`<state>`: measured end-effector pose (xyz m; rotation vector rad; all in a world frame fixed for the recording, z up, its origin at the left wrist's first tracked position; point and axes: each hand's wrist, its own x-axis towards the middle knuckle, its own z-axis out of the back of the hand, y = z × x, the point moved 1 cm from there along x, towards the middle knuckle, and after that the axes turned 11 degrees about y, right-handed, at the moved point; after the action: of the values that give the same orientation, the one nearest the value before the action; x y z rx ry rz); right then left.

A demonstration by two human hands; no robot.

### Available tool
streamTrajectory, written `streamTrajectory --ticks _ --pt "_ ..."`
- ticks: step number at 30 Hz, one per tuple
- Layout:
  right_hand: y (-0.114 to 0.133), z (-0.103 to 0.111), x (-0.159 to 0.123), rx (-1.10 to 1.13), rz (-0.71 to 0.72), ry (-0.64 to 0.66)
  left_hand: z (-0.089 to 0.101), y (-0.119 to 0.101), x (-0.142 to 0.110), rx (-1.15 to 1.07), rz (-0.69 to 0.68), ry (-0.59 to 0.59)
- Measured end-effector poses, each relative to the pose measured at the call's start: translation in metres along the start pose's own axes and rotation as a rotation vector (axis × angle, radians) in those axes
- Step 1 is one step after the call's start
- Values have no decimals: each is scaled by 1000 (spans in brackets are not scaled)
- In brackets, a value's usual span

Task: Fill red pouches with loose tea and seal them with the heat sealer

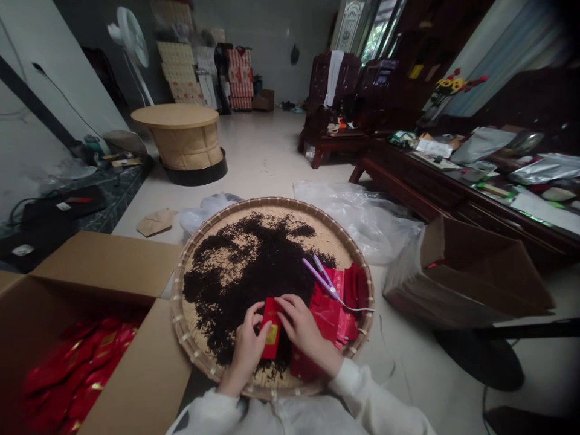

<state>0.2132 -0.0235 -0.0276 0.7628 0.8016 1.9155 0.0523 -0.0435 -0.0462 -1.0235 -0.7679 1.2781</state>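
Note:
A small red packet with a gold label is held upright over the round woven bamboo tray. My left hand grips its left side, thumb on the front near the label. With fingers closed at the packet's upper right edge, my right hand holds it too. Dark dried tea-like leaves spread over the tray around and behind the packet. To the right of my right hand lie flat red packets, with a lilac hair-straightener-like tool on top, its two arms apart and its cord trailing right.
An open cardboard box at the left holds many red packets. Another open box stands at the right, near clear plastic sheeting. A fan base, a cluttered table and a round wooden-topped stand surround the area.

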Motion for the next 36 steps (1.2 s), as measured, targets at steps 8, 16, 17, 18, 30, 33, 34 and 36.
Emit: streamTrajectory --ticks 8,16,17,18,30,33,34,36 --pt "6 2 -2 -4 -26 -59 -6 3 -4 16 2 -41" --pt "4 9 0 -147 -178 72 -4 1 -7 89 -108 18" --pt "4 10 -1 -188 -165 90 -4 1 -7 93 -116 29" --pt "6 11 -2 -235 -144 106 -4 0 -7 93 -117 38" --pt "20 16 -9 -133 106 309 3 -3 -1 -142 26 149" --pt "21 18 -11 -97 56 308 4 -6 0 -103 42 171" --pt "22 19 -11 -86 50 317 4 -6 0 -102 46 176" --pt "24 20 -12 -63 67 357 4 -8 0 -135 56 176"
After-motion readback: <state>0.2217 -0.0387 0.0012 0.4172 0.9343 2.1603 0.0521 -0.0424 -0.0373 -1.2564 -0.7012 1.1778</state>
